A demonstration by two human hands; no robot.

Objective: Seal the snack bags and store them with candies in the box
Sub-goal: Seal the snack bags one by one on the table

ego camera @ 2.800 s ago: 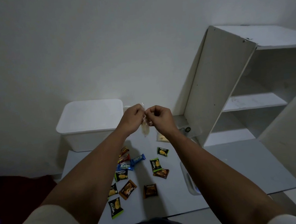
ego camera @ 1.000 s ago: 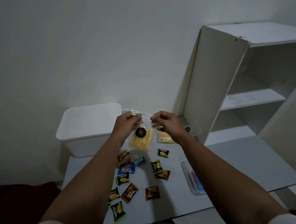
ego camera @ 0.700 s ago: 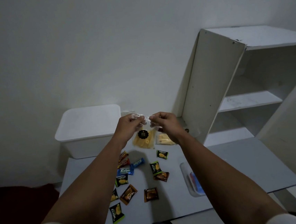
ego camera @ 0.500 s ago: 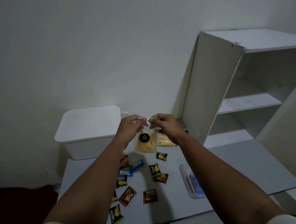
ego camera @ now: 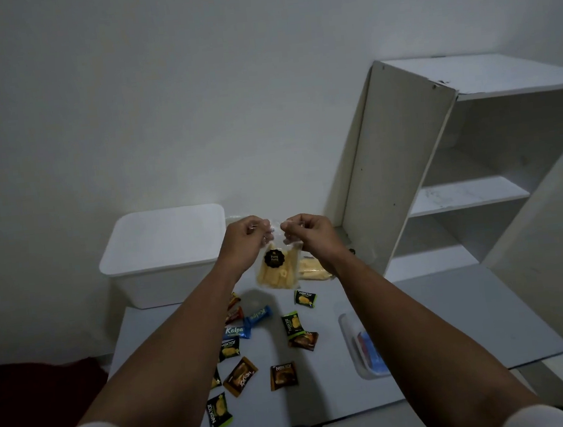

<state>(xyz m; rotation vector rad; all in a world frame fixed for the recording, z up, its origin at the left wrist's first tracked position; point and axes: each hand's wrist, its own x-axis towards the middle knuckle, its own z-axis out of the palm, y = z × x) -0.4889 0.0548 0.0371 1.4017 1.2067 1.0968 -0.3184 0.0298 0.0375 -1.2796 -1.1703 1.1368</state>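
A clear snack bag [ego camera: 277, 269] of yellow sticks with a round black label hangs above the table. My left hand [ego camera: 243, 241] pinches its top left edge and my right hand [ego camera: 306, 233] pinches its top right edge. A second snack bag [ego camera: 313, 272] lies flat on the table behind my right wrist. Several wrapped candies [ego camera: 292, 322] in green, brown and blue wrappers are scattered on the grey table [ego camera: 455, 317]. The white box [ego camera: 164, 259] stands at the table's back left with its lid on.
A white shelf unit [ego camera: 459, 179] stands at the back right, its side panel close to my right hand. A small clear container [ego camera: 350, 337] with blue and red contents lies on the table under my right forearm. A dark red cloth [ego camera: 32, 392] lies left of the table.
The bag has turned from edge-on to facing me, label visible. Both hands stayed pinched on its top edge, which bunched together, spread a little, then closed in again.
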